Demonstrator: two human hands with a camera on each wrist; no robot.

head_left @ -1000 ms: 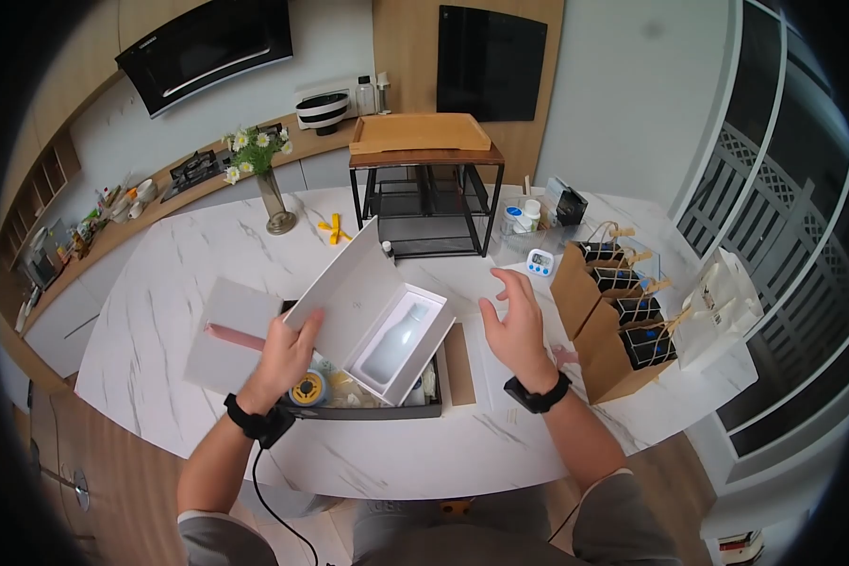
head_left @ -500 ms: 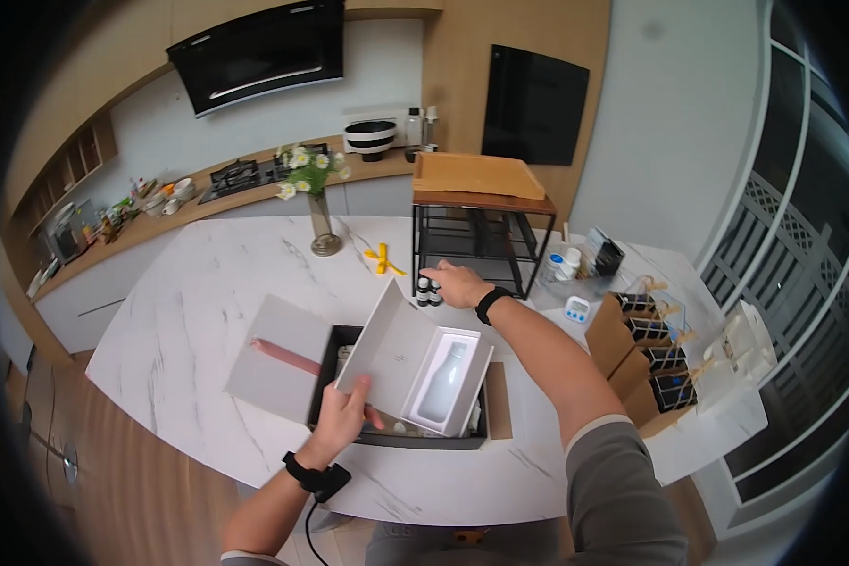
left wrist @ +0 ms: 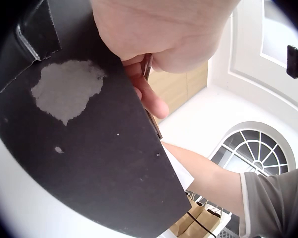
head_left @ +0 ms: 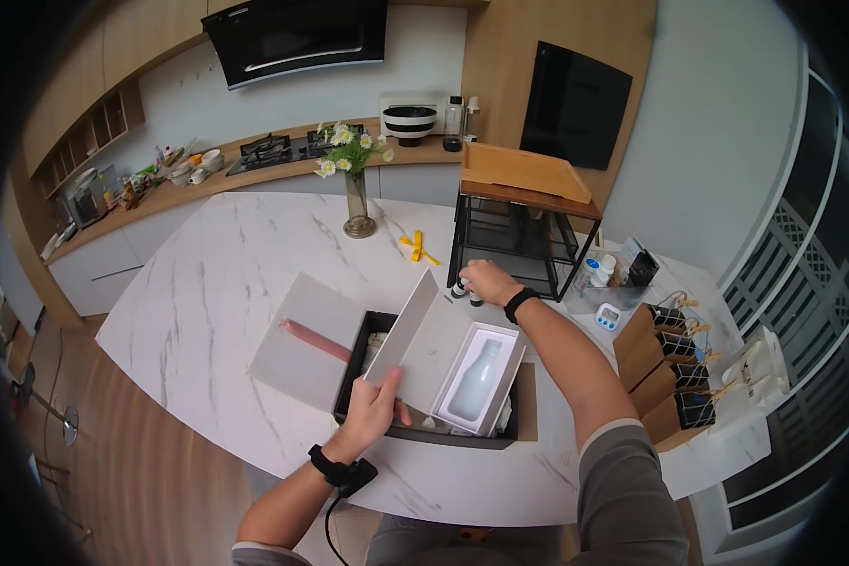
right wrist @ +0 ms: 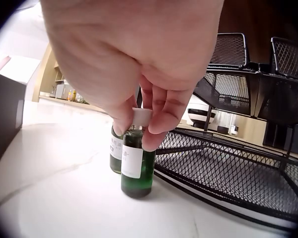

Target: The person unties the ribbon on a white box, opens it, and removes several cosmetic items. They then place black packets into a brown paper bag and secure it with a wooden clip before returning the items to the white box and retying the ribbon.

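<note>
My right hand [head_left: 491, 280] reaches across the table to two small bottles in front of the rack. In the right wrist view, thumb and fingers pinch the white cap of a green glass bottle [right wrist: 139, 171], which stands upright. A second labelled bottle [right wrist: 115, 150] stands close behind it. My left hand [head_left: 372, 407] grips the edge of the raised lid [head_left: 410, 340] of a white gift box. Inside that box lies a pale blue bottle shape [head_left: 476, 380] in a white insert. The white box sits tilted in a larger black box [head_left: 462, 440], whose dark side fills much of the left wrist view.
Behind the bottles stands a black mesh rack [head_left: 514, 247] with a wooden tray [head_left: 524, 174] on top. A flower vase [head_left: 358, 208] and a yellow ribbon [head_left: 417, 248] are at the back. Brown paper bags [head_left: 656, 377] and a small timer [head_left: 607, 316] stand right.
My right hand has gone from hovering empty beside the box to the small bottles by the rack, pinching one cap. The left hand keeps the lid raised; the head view has shifted.
</note>
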